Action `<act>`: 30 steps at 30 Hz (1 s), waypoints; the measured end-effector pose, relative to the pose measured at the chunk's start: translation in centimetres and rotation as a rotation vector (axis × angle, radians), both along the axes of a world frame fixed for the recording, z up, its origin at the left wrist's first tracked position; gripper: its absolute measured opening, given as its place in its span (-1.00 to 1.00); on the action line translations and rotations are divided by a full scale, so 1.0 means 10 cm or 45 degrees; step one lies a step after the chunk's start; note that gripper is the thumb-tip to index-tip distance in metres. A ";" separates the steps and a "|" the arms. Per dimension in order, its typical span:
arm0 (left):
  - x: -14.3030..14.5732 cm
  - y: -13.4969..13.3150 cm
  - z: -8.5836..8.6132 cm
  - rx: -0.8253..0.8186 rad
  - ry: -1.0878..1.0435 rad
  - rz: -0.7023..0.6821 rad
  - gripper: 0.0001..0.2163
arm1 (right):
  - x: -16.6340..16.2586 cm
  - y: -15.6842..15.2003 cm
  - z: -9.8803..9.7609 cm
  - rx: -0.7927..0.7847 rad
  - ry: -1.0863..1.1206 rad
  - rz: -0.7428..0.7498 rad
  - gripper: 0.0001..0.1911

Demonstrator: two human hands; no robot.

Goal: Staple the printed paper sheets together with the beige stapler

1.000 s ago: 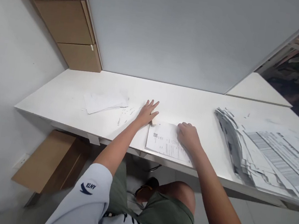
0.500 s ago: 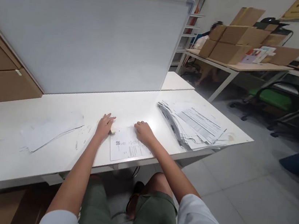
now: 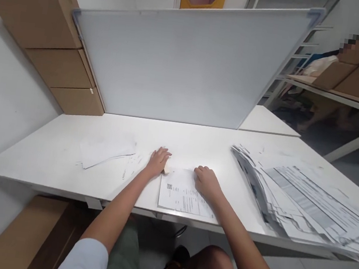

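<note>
A printed sheet lies at the near edge of the white desk. My left hand rests flat beside the sheet's upper left corner, fingers stretched out, covering a small tan block that peeks out by the thumb. My right hand presses on the sheet's upper right part with its fingers curled under.
A thick fanned stack of printed papers covers the desk's right side. A few loose sheets lie to the left. A whiteboard stands along the back edge, cardboard boxes beside it. Another box sits under the desk.
The camera has swung left and back; both hands stay in the same place on the sheet and the desk.
</note>
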State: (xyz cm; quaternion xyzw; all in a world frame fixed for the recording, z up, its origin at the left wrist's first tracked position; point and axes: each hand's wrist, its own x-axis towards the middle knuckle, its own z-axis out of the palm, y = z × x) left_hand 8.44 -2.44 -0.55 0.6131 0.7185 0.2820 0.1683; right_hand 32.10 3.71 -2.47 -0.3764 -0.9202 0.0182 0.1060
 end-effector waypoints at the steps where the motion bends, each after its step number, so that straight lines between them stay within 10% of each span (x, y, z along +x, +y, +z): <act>1: -0.01 0.00 0.00 0.001 0.001 -0.012 -0.66 | 0.00 -0.01 0.00 -0.004 -0.001 -0.001 -0.74; 21: 0.00 0.06 0.05 -0.041 -0.018 -0.124 -0.68 | 0.01 0.04 0.08 -0.083 -0.022 -0.022 -0.78; 30: -0.01 0.10 0.02 0.168 -0.398 -0.066 -0.63 | 0.70 -0.30 0.20 -0.085 0.402 -0.531 -0.74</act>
